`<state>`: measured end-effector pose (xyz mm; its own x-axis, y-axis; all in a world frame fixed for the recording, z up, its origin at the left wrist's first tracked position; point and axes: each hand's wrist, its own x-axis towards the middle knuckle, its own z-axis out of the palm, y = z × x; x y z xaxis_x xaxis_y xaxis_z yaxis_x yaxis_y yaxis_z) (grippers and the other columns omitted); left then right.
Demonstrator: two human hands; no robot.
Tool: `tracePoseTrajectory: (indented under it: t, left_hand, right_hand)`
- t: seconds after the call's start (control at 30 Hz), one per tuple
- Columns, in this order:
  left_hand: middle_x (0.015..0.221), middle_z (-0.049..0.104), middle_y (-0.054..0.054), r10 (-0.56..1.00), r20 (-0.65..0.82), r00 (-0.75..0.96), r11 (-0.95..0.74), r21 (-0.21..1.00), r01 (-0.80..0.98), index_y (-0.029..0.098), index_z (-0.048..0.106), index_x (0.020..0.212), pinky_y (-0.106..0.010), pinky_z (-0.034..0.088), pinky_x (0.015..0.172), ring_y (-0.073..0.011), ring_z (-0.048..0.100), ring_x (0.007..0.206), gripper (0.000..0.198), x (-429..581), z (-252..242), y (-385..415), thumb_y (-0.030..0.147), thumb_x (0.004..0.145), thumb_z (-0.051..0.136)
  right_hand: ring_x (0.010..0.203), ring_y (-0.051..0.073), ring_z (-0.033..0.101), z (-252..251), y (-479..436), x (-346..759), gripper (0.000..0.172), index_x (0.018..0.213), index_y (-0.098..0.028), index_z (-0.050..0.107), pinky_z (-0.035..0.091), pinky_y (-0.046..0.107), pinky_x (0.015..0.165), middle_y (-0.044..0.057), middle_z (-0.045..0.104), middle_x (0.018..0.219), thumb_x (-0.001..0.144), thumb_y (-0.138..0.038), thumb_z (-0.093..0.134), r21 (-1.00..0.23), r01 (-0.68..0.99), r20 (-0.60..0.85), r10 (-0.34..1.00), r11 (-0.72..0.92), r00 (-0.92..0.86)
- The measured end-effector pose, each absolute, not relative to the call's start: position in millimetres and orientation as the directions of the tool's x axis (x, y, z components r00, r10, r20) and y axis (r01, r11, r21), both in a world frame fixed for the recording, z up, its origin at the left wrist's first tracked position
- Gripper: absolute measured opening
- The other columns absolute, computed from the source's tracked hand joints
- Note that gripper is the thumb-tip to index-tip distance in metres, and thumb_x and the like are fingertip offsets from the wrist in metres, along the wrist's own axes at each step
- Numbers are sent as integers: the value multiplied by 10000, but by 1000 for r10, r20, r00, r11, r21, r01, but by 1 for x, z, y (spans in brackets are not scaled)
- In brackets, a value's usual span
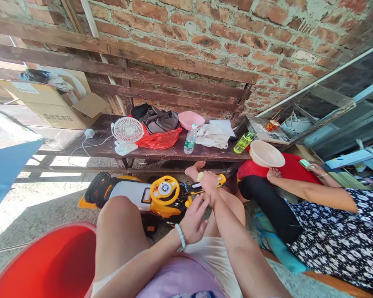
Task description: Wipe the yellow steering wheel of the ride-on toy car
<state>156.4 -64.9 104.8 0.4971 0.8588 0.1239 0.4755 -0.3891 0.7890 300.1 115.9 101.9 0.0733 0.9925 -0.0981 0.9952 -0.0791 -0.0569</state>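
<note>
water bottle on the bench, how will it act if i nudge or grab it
The water bottle stands tall and narrow on the bench, so a push near the cap would probably tip it. Its round body would likely roll after. Thin clear plastic may dent under a squeeze.

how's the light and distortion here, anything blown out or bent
Head view: wide-angle bend curves the bench and brick wall; sunlit ground at left is blown out; left hand and right hand, closed on a small pale object, sit in even shade, reasonably sharp.
</note>
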Motion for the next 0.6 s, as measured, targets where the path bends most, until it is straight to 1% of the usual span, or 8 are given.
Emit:
tracePoseTrajectory:
  t: [0.1, 0.17, 0.2, 0.27, 0.33, 0.37, 0.43, 0.6]
  left_hand:
    - [1817, 115, -164, 704, 203, 680, -467, 854, 229, 194, 140, 1749, -647, 219, 1325, -357, 93, 1686, 1026, 179, 125, -80, 306, 866, 649]
    - [1809, 120, -202, 672, 241, 700, -426, 900, 99, 163, 264, 1715, -677, 210, 1312, -407, 88, 1679, 1044, 180, 132, -91, 359, 802, 731]
    - [1786, 213, -222, 668, 258, 698, -380, 925, 22, 153, 411, 1645, -671, 230, 1306, -419, 155, 1667, 938, 177, 135, -96, 393, 802, 748]
    - [1552, 584, -239, 731, 229, 642, -192, 973, -128, 162, 701, 1292, -610, 359, 1256, -389, 503, 1507, 502, 166, 136, -100, 471, 897, 679]
    - [992, 789, -163, 831, 68, 552, 76, 970, -233, 182, 691, 895, -517, 544, 1065, -283, 774, 1004, 408, 153, 132, -95, 530, 1010, 512]
    - [747, 730, -88, 871, -44, 490, 186, 952, -244, 196, 632, 812, -468, 587, 947, -228, 750, 764, 455, 147, 128, -89, 558, 1028, 462]
    - [601, 618, -8, 924, -195, 328, 254, 956, -146, 214, 563, 732, -360, 578, 776, -166, 639, 606, 415, 136, 116, -74, 561, 960, 579]
    - [862, 701, -60, 967, -186, 175, 178, 982, 64, 207, 647, 899, -382, 581, 856, -200, 673, 828, 262, 127, 92, -58, 468, 882, 657]
  right_hand:
    - [1219, 293, 638, 100, 113, 300, 288, 1231, -187, 732, 427, 392, 992, 163, 714, 1259, 1014, -239, 550, -49, 996, -94, 993, -80, 75]
    - [1227, 292, 631, 99, 112, 300, 274, 1232, -189, 727, 423, 386, 996, 160, 709, 1265, 1015, -258, 575, -50, 995, -95, 993, -81, 76]
    - [1230, 293, 628, 99, 111, 301, 269, 1231, -191, 726, 421, 385, 1000, 157, 707, 1269, 1014, -267, 586, -54, 995, -93, 993, -82, 76]
    - [1230, 295, 628, 98, 111, 301, 264, 1228, -195, 727, 419, 386, 1005, 155, 705, 1276, 1009, -273, 601, -64, 995, -86, 993, -81, 75]
    - [1223, 298, 633, 98, 111, 301, 267, 1225, -196, 733, 421, 393, 1002, 158, 709, 1270, 1007, -261, 592, -69, 994, -82, 993, -85, 79]
    - [1220, 300, 635, 98, 112, 301, 272, 1224, -194, 736, 422, 398, 998, 161, 711, 1265, 1009, -253, 580, -70, 994, -82, 993, -87, 82]
    - [1215, 303, 638, 99, 112, 300, 285, 1223, -189, 740, 424, 404, 990, 167, 714, 1258, 1015, -240, 552, -70, 994, -85, 993, -89, 83]
    - [1218, 298, 635, 101, 110, 298, 286, 1232, -183, 731, 415, 387, 984, 154, 711, 1270, 1003, -258, 577, -54, 995, -81, 994, -84, 79]
